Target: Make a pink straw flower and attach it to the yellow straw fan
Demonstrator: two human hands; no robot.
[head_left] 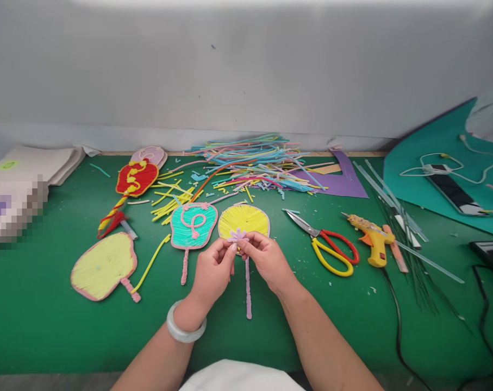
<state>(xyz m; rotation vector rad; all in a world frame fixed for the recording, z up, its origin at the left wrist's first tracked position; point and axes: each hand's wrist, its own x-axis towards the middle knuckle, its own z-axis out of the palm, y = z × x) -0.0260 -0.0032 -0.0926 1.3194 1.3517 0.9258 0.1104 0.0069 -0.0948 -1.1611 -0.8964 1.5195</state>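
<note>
Left hand (212, 267) and right hand (271, 263) both pinch lilac flower (237, 235) over round yellow fan (246, 217), between near and far edges of tabletop (46, 326).

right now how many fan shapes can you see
5: pale yellow fan, left; red fan beyond it; lilac fan, partly hidden behind that; teal fan, near centre; bright yellow fan right of it.
</note>
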